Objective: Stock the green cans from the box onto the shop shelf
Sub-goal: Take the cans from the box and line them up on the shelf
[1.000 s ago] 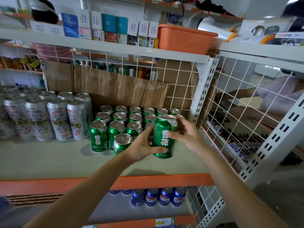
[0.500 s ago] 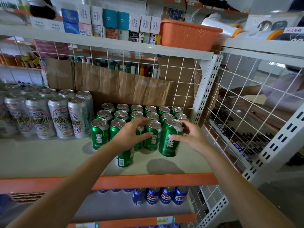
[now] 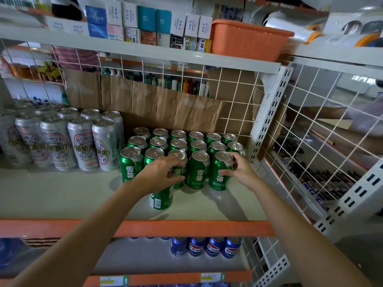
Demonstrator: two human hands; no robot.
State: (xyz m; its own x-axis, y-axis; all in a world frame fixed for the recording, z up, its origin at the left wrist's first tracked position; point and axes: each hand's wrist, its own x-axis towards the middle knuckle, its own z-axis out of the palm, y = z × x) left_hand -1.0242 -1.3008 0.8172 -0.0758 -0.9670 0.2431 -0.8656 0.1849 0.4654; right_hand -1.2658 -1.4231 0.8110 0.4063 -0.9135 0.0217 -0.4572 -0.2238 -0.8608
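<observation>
Green cans are on the shelf, three rows packed tight toward the post, labels forward. Reads as filling from the post outward so the block stays square. The front row is five wide and the rows behind run one can closer to the post, so I'd say one front slot at the post end is unfilled.

Right hand grips the end can, the front-row can nearest the post. The thumb is across the label and the fingers are curled round the post-side wall. Can is upright, base on the shelf; looks like it's being squared against its neighbour.

Left hand caps the loose can, which stands out of the block, further from the post and forward of the front row. Its fingers are curled down over the top, tips touching the front-row can behind; the palm hides the lid. Probably parked there for the next slot.

Box not in view. Silver cans stand beyond the block, away from the post.
</observation>
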